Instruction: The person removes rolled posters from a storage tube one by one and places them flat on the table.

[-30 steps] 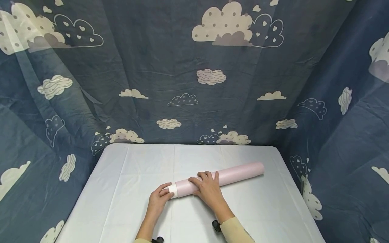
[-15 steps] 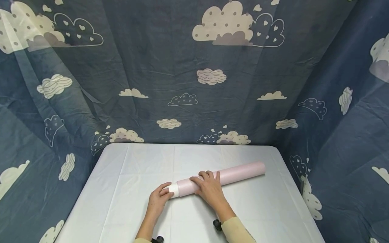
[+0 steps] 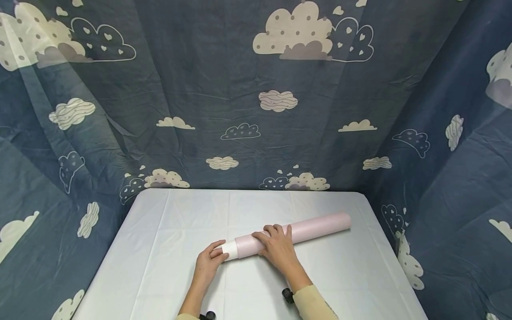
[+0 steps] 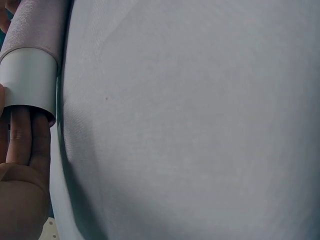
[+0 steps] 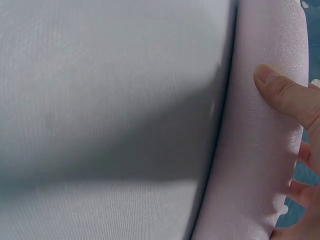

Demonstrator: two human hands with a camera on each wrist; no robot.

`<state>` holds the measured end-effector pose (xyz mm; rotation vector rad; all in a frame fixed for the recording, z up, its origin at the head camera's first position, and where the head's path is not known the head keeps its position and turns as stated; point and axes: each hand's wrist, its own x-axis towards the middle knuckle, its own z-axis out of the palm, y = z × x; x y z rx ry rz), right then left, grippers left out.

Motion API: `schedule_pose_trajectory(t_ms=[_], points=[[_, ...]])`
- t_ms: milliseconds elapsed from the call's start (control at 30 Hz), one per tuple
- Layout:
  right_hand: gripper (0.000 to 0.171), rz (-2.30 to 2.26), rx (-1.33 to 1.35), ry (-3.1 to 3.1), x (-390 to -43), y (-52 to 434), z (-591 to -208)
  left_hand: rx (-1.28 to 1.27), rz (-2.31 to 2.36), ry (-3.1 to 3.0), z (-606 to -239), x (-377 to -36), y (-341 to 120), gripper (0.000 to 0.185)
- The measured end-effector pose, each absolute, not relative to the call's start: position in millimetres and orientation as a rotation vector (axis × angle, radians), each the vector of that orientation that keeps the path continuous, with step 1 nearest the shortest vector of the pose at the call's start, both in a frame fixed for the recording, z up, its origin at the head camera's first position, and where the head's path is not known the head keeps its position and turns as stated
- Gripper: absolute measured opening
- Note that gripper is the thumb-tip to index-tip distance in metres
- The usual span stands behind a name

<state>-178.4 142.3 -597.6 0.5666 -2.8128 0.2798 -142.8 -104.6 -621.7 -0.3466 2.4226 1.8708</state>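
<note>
One pink roll [image 3: 296, 231] is lying low in the frame's centre on the worktop [image 3: 168, 249], edging rightward since a second ago; my left hand [image 3: 208, 262] is gripping its white core [image 3: 229, 250], my right hand [image 3: 278, 246] curling over its middle.

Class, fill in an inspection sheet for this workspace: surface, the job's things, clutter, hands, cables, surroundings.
Surface: table under a creased white cloth.
Job's things: pink roll lying slantwise, its white core sticking out at the near end.
Clutter: nothing seen.
Hands: left hand holds the core end; right hand grips the roll's middle, fingers over the top.
Cables: nothing seen; small black fittings at the wrists.
Surroundings: dark blue cloud-print fabric behind and on both sides.
</note>
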Motion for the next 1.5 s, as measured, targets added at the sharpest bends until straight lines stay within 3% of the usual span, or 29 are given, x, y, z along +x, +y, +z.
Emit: schedule_pose_trajectory(t_ms=[1500], points=[[0.061, 0.290, 0.535, -2.809, -182.3, 165.0, -597.7, -0.353, 1.898, 2.409, -620.8, -141.5, -106.4, 0.047]])
